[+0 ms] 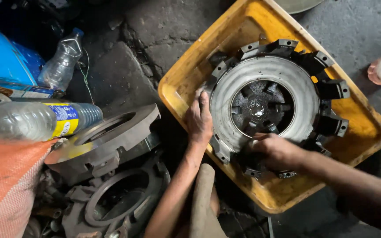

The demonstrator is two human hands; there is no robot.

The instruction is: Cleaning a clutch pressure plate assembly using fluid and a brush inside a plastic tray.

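A round metal clutch cover with a grey pressure ring (270, 70) and black lugs lies in a yellow plastic tub (243, 26). Its centre is dark and wet with oily liquid. My left hand (199, 121) rests flat on the cover's left rim, fingers pointing up. My right hand (276, 150) is closed over the ring's lower edge; something small may be in its fingers, but that is hidden.
Two greasy metal plates, one ring-shaped (111, 136) and one open-centred (120, 198), lie stacked on the left. Plastic bottles (40, 119) (62, 57), a blue container (1, 57) and orange sacking (5, 180) crowd the far left. Cracked stone floor (146, 39) surrounds the tub.
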